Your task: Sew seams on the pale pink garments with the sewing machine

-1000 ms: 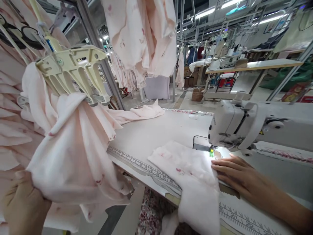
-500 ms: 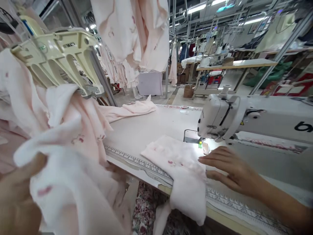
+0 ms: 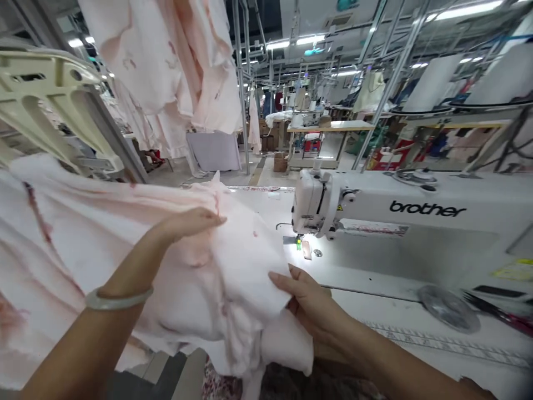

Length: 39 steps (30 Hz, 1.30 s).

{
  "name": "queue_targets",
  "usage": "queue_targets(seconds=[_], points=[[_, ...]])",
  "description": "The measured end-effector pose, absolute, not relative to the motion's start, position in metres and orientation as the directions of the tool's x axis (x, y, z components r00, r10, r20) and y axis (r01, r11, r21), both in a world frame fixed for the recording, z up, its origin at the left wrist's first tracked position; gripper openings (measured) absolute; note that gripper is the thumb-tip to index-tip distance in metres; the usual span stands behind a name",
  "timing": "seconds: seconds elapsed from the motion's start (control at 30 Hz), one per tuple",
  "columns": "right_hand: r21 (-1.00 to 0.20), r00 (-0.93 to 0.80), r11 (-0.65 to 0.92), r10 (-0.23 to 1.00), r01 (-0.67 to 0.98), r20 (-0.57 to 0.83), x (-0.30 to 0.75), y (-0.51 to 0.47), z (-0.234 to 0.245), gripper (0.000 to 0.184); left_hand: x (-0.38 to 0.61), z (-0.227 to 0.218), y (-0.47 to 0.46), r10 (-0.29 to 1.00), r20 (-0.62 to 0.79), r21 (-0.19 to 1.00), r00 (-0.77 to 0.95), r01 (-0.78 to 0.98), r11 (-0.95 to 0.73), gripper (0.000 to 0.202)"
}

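Pale pink cloth [image 3: 254, 266] at both hands, just left of the sewing machine

The white sewing table [image 3: 387, 314] spans the lower right, its left end hidden under the cloth, which reaches from the left edge of view almost to the needle. The cloth's near folds drop past the table's front edge; a thin strip of bare tabletop separates its right edge from the needle area. More bare tabletop stretches to the right of the right forearm, with a ruler strip [image 3: 437, 339] along the front.

The white sewing machine [image 3: 400, 200], lettered "brother", bounds that room on the far side. Pink garments [image 3: 166, 72] hang above the table's far left. A cream clamp hanger [image 3: 50, 103] stands behind the cloth at left; whether it grips the cloth cannot be told. White thread cones [image 3: 435, 83] sit on round dark holders at upper right.

The hands are apart. The right hand [image 3: 306, 294] is clamped on the cloth's right corner, thumb on top. The left hand [image 3: 194, 222] lies over the upper folds, fingers together; whether it pinches or only presses, I cannot tell.

On the floor beyond stands a brown basket [image 3: 280, 161], its contents too small to tell. A round grey piece [image 3: 448, 308] lies near the scissors [image 3: 499, 315] at right; whether it is a dish is unclear. A pale bangle [image 3: 119, 300] circles the left wrist.
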State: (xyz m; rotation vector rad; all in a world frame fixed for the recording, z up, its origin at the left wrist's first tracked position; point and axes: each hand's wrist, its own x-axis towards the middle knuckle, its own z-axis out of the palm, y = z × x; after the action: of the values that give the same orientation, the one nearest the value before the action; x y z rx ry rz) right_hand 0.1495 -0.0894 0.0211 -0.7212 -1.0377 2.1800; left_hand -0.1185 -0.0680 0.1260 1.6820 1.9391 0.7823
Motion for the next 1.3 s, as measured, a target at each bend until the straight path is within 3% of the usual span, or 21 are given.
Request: queue_targets(seconds=[0.07, 0.17, 0.3, 0.33, 0.4, 0.47, 0.57, 0.7, 0.8, 0.87, 0.9, 1.0, 1.07, 1.13, 1.23, 1.3], points=[[-0.834, -0.612, -0.460, 0.765, -0.304, -0.199, 0.154, -0.081, 0.020, 0.052, -0.103, 0.105, -0.074, 0.998, -0.058, 0.675, -0.023, 0.736, 0.056, 0.040], [-0.895, -0.613, -0.345, 0.783, -0.282, -0.109, 0.160, -0.074, 0.023, 0.043, -0.073, 0.088, -0.081, 0.991, -0.033, 0.686, 0.129, 0.724, -0.071, 0.053], [-0.996, -0.613, 0.031, 0.787, -0.079, 0.073, 0.158, -0.069, 0.031, 0.033, -0.046, 0.086, -0.074, 0.868, 0.021, 0.684, 0.497, 0.626, -0.375, 0.079], [-0.995, -0.620, 0.096, 0.778, -0.041, 0.101, 0.157, -0.069, 0.034, 0.033, -0.043, 0.087, -0.070, 0.829, -0.004, 0.702, 0.560, 0.592, -0.397, 0.081], [-0.994, -0.645, 0.092, 0.756, -0.062, 0.110, 0.154, -0.071, 0.037, 0.025, -0.043, 0.089, -0.064, 0.802, -0.101, 0.745, 0.588, 0.579, -0.331, 0.063], [-0.985, -0.617, -0.017, 0.781, -0.171, 0.094, 0.152, -0.075, 0.037, 0.025, -0.046, 0.091, -0.061, 0.824, -0.187, 0.752, 0.536, 0.618, -0.231, 0.036], [-0.934, -0.524, -0.127, 0.848, -0.334, 0.072, 0.145, -0.088, 0.031, 0.044, -0.052, 0.098, -0.061, 0.885, -0.158, 0.738, 0.439, 0.647, -0.189, 0.031], [-0.935, -0.602, -0.130, 0.792, -0.330, 0.102, 0.131, -0.106, 0.019, 0.051, -0.060, 0.110, -0.062, 0.967, 0.099, 0.691, 0.236, 0.682, -0.238, 0.026], [-0.987, -0.654, 0.017, 0.747, -0.159, 0.118, 0.121, -0.115, 0.016, 0.027, -0.067, 0.124, -0.061, 0.952, 0.296, 0.620, 0.074, 0.744, -0.250, 0.023], [-0.989, -0.677, 0.043, 0.724, -0.144, 0.130, 0.121, -0.116, 0.022, 0.011, -0.070, 0.136, -0.060, 0.898, 0.435, 0.595, -0.060, 0.768, -0.237, 0.021], [-0.982, -0.694, -0.007, 0.708, -0.191, 0.129, 0.122, -0.116, 0.028, 0.009, -0.071, 0.143, -0.060, 0.843, 0.522, 0.576, -0.134, 0.784, -0.232, 0.021], [-0.855, -0.748, -0.334, 0.658, -0.397, 0.090, 0.136, -0.110, 0.047, 0.035, -0.066, 0.153, -0.053, 0.647, 0.715, 0.494, -0.266, 0.847, -0.198, 0.026], [-0.731, -0.737, -0.498, 0.676, -0.467, 0.011, 0.151, -0.104, 0.054, 0.052, -0.057, 0.144, -0.042, 0.712, 0.664, 0.472, -0.228, 0.867, -0.162, 0.029], [-0.688, -0.675, -0.542, 0.731, -0.482, -0.103, 0.168, -0.098, 0.048, 0.068, -0.044, 0.120, -0.026, 0.874, 0.469, 0.484, -0.127, 0.865, -0.134, 0.029], [-0.785, -0.611, -0.477, 0.775, -0.394, -0.164, 0.197, -0.091, 0.024, 0.090, -0.025, 0.068, -0.003, 0.978, 0.205, 0.495, 0.039, 0.858, -0.138, 0.035], [-0.899, -0.666, -0.326, 0.744, -0.292, -0.053, 0.216, -0.087, 0.009, 0.086, -0.016, 0.040, 0.007, 0.991, 0.065, 0.504, 0.117, 0.853, -0.134, 0.036]])
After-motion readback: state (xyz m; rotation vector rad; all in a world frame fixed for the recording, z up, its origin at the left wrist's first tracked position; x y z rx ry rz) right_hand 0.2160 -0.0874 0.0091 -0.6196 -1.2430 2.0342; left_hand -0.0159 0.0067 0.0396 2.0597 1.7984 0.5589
